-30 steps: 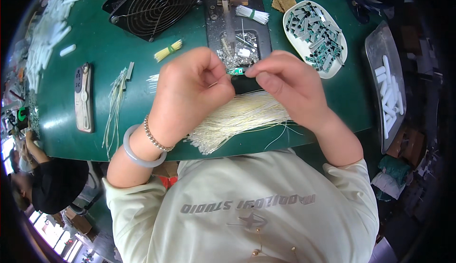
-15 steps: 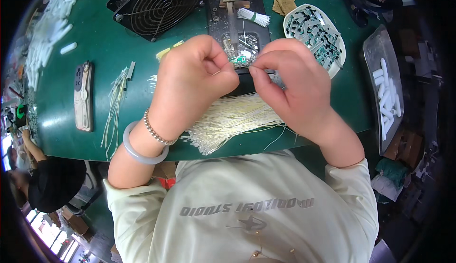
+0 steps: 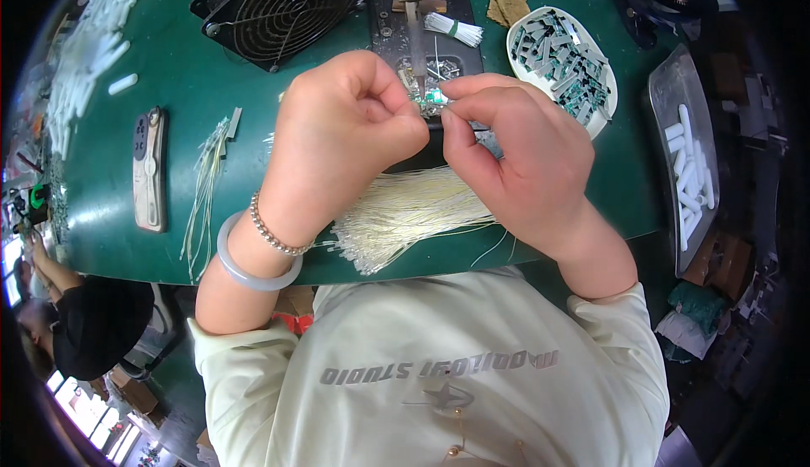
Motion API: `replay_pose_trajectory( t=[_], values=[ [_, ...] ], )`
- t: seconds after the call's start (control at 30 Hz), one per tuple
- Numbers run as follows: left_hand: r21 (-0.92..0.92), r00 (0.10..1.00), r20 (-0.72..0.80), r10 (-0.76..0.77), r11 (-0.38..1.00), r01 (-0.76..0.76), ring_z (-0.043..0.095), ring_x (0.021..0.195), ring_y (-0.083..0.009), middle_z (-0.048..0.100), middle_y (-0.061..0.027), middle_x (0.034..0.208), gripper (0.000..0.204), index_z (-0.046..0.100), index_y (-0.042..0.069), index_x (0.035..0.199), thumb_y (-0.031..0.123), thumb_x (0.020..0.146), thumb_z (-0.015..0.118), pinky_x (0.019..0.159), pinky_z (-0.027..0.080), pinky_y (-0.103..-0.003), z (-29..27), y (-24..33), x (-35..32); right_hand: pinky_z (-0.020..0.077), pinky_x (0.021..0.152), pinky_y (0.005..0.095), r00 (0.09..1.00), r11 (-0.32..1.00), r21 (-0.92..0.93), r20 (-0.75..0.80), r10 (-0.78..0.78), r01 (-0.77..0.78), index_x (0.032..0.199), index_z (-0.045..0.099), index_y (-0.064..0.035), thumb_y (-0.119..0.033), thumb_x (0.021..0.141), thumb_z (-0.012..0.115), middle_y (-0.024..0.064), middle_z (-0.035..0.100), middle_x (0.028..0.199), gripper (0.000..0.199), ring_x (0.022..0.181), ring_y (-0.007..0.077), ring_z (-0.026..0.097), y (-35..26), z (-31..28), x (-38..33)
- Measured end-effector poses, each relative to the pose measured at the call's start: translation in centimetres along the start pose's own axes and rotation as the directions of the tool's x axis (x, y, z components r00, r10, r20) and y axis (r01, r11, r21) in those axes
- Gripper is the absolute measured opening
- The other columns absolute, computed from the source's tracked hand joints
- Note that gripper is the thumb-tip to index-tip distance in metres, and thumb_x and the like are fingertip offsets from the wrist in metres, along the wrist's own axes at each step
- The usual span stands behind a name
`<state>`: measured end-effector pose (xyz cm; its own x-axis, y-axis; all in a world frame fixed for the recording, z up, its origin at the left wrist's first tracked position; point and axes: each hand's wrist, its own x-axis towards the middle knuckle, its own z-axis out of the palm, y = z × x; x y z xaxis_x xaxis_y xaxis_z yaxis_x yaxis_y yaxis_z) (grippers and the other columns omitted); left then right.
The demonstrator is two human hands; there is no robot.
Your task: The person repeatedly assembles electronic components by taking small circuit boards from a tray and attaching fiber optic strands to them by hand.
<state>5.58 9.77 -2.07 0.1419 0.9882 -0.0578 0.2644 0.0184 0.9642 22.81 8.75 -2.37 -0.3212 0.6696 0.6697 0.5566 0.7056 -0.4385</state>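
Both hands meet at the small black work stand, just below the tip of a mounted soldering iron (image 3: 415, 41). My left hand (image 3: 348, 117) is closed, thumb against curled fingers; whatever it pinches is too small to name. Opposite it, my right hand (image 3: 525, 142) pinches thumb and forefinger together, and what lies between them cannot be made out. A tiny green circuit board (image 3: 434, 96) shows between the fingertips; which hand, if either, grips it is unclear. Under my wrists lies a big bundle of thin pale-yellow wires (image 3: 413, 214) with clear ends.
A black fan (image 3: 291, 13) stands at the back left. White dish (image 3: 613, 87) holds many small boards; a tray (image 3: 661, 108) at right holds white tubes. A tied white wire bundle (image 3: 456, 30), sponge (image 3: 508, 3), phone (image 3: 150, 172) and loose wires (image 3: 205, 184) lie around. Someone in black sits at left.
My right hand's fingertips have shifted slightly left and up, toward the iron's tip. My left hand has moved slightly, staying closed. The green board shows more plainly now.
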Motion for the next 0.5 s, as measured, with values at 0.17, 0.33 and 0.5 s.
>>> replay_pose_trajectory(
  t=[0.17, 0.33, 0.5],
  values=[
    [-0.036, 0.999, 0.022, -0.035, 0.999, 0.036, 0.051, 0.056, -0.0019, 0.058, 0.0002, 0.060, 0.011, 0.057, 0.000, 0.070, 0.001, 0.067, 0.068, 0.050, 0.042, -0.018, -0.2, 0.5, 0.0, 0.0508, 0.056, 0.0291, 0.998, 0.999, 0.000, -0.040, -0.039, 0.039, 0.078, 0.052, -0.0048, 0.002, 0.064, 0.069, 0.0077, 0.061, 0.078, 0.023, 0.068, 0.0227, 0.062, 0.1, 0.2, 0.1],
    [-0.031, 0.997, 0.048, -0.055, 0.998, 0.057, 0.050, 0.057, -0.0011, 0.057, 0.0008, 0.062, 0.012, 0.056, 0.000, 0.070, 0.001, 0.067, 0.067, 0.050, 0.041, -0.017, -0.6, 1.1, 0.0, 0.0507, 0.056, 0.0298, 0.999, 0.999, -0.020, -0.045, -0.026, 0.025, 0.077, 0.052, -0.0050, 0.001, 0.064, 0.069, 0.0073, 0.061, 0.078, 0.022, 0.068, 0.0224, 0.062, -0.3, 0.1, 0.3],
    [0.021, 0.993, 0.099, -0.063, 0.998, 0.061, 0.055, 0.065, -0.0017, 0.057, -0.0004, 0.072, 0.010, 0.052, -0.001, 0.073, -0.009, 0.073, 0.057, 0.057, 0.045, -0.015, -0.8, 1.5, -0.1, 0.0511, 0.057, 0.0306, 0.999, 0.999, -0.025, -0.043, -0.021, 0.020, 0.078, 0.053, -0.0046, 0.000, 0.065, 0.069, 0.0075, 0.061, 0.078, 0.022, 0.069, 0.0227, 0.062, -0.4, 0.1, 0.3]
  ],
)
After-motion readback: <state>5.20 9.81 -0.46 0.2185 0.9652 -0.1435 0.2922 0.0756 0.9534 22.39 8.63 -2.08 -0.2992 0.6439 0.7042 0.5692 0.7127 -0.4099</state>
